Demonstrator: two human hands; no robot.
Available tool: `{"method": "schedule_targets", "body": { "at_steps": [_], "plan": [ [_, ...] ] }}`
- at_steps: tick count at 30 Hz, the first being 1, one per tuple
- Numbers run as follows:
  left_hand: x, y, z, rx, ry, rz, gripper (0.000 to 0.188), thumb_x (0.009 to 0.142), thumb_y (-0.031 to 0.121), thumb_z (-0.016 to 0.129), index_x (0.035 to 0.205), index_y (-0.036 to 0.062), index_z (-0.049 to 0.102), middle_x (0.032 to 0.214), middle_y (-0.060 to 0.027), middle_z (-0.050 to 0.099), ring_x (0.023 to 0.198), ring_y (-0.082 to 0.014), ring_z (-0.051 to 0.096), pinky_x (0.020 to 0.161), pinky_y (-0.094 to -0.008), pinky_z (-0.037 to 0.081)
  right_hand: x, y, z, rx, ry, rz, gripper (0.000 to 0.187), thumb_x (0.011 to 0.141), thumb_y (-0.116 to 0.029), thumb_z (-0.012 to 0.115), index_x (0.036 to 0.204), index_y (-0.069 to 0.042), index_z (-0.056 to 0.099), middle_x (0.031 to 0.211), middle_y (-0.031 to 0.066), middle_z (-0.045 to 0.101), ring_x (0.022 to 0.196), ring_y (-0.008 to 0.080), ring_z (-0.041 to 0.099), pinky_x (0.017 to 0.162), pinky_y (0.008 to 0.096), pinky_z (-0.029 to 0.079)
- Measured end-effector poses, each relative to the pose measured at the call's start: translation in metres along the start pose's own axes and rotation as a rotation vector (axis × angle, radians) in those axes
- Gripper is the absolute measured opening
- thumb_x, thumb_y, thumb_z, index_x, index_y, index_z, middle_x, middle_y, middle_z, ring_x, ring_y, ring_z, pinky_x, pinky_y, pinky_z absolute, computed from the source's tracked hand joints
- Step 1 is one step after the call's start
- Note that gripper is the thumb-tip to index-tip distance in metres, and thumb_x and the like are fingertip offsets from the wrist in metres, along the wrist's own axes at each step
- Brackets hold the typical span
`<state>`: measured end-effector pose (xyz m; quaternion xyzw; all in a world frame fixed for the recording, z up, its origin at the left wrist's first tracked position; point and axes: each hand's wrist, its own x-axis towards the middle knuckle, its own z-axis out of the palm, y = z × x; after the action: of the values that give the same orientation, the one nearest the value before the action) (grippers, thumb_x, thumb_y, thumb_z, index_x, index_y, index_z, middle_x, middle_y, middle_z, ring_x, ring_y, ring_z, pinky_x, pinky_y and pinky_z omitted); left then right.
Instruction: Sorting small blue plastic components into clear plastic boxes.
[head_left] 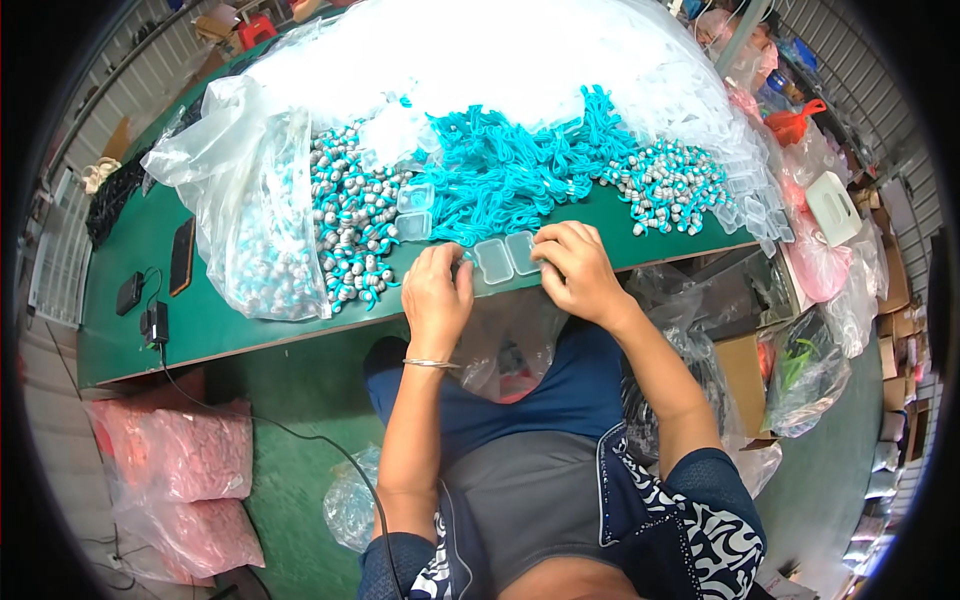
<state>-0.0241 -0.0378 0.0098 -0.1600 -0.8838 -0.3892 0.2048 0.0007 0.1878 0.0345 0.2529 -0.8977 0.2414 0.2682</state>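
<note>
A small clear hinged plastic box (493, 262) lies opened out at the table's front edge, between my hands. My right hand (580, 268) pinches the right end of this box with thumb and fingers. To its left, my left hand (437, 288) is closed, with a bit of teal showing at the fingertips; the piece is mostly hidden. Directly beyond lies a heap of teal cords (510, 175). Two more clear boxes (413, 226) sit left of the cords. Grey-and-teal striped small pieces are piled at the left (355, 220) and at the right (670, 185).
A clear bag (250, 215) of striped pieces stands left on the green table (225, 335). Behind rises a large bright mound of clear boxes (690, 85). A phone (182, 257) and a cabled black device (154, 323) lie far left. Pink-filled bags (190, 455) and a carton (740, 385) flank me.
</note>
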Motion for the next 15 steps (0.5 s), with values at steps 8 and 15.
{"method": "schedule_targets", "body": {
  "at_steps": [8,15],
  "plan": [
    [0.001,0.005,-0.005,-0.095,-0.035,-0.034,0.016,0.083,0.011,0.070,0.098,0.0100,0.067,0.085,-0.0064,0.065,0.082,-0.0267,0.063,0.073,-0.0414,0.046,0.005,-0.041,0.016,-0.035,-0.091,-0.026,0.029,0.077,-0.027,0.077,0.099,-0.012,0.065,0.110,0.0100,0.061,0.100,0.0297,0.058,0.090,0.0455,0.040],
    [0.001,0.014,-0.008,-0.276,-0.189,-0.114,0.015,0.081,0.015,0.072,0.095,0.0095,0.067,0.085,-0.0063,0.065,0.081,-0.0256,0.063,0.073,-0.0401,0.045,0.002,-0.011,-0.004,0.156,-0.186,-0.193,0.017,0.069,-0.004,0.067,0.085,-0.008,0.062,0.108,0.0093,0.063,0.099,0.0297,0.061,0.095,0.0448,0.045]
  ]
}}
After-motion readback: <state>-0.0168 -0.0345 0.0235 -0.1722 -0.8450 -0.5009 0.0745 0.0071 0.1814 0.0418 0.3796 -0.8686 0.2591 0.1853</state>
